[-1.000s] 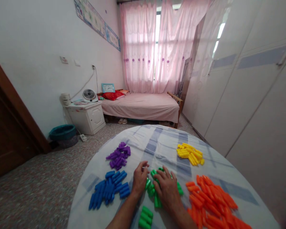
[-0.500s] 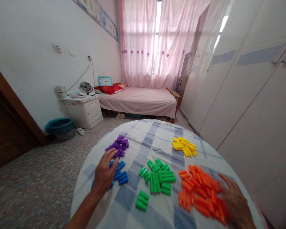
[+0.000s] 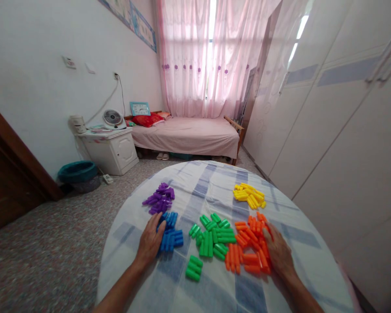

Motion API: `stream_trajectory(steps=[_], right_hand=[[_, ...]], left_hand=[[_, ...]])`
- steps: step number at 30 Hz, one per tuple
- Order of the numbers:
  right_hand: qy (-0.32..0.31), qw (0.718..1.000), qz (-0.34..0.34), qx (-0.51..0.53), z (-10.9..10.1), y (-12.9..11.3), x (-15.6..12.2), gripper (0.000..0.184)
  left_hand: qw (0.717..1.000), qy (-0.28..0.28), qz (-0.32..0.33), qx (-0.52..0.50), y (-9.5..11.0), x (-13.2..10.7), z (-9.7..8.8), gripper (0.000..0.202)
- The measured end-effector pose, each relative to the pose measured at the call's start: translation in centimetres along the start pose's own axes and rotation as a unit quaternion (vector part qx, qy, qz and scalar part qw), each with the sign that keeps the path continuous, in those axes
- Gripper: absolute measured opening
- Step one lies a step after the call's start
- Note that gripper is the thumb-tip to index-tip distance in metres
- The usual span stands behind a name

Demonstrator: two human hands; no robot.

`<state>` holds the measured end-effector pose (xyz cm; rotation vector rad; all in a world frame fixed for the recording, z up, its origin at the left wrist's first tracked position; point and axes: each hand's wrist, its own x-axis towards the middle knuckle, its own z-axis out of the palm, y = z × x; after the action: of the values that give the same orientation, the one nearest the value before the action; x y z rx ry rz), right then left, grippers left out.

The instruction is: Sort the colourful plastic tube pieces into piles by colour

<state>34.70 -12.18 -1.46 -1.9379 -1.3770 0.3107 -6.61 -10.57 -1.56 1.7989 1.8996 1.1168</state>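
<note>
My left hand [image 3: 150, 241] lies flat with fingers out against the left side of the blue pegs [image 3: 171, 235]. Over on the other side, my right hand [image 3: 279, 252] rests open against the right edge of the orange pegs [image 3: 249, 248]. Between them sits the green pile [image 3: 213, 237], with three more green pegs [image 3: 193, 268] lying apart nearer to me. Purple pegs [image 3: 158, 198] lie beyond the blue ones, and yellow pegs [image 3: 249, 196] at the far right. All rest on a round table with a white and blue checked cloth [image 3: 211, 191].
Beyond the table is a bed [image 3: 185, 138] under pink curtains. A white bedside cabinet [image 3: 107, 150] with a small fan stands by the left wall, a teal basin [image 3: 77, 172] on the floor beside it. White wardrobe doors [image 3: 329, 121] run along the right.
Both hands left the green pile and spread outward, then swept inward: the blue and orange piles have been pushed closer to the green pegs. The camera tilted down slightly.
</note>
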Motion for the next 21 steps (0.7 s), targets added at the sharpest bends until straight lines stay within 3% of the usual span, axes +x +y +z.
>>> stream_trajectory(steps=[9,12,14,17,21], right_hand=[[-0.055,0.99,-0.115,0.062,6.1,-6.2,0.8,0.061],[-0.101,0.974,-0.177,0.094,6.8,-7.9,0.7,0.052],[-0.119,0.962,-0.223,0.106,6.2,-8.3,1.3,0.047],[-0.083,0.961,-0.246,0.091,4.0,-6.6,4.1,0.045],[0.064,0.975,-0.209,-0.039,0.6,-0.3,9.9,0.045]], left_hand=[[0.995,-0.029,0.05,-0.079,7.7,1.2,7.4,0.046],[0.989,-0.061,0.09,-0.097,9.7,1.9,7.9,0.044],[0.983,-0.079,0.131,-0.101,10.2,2.8,7.0,0.043],[0.982,-0.035,0.167,-0.076,8.3,5.2,3.8,0.042],[0.99,0.086,0.109,-0.015,0.6,9.5,-1.2,0.047]])
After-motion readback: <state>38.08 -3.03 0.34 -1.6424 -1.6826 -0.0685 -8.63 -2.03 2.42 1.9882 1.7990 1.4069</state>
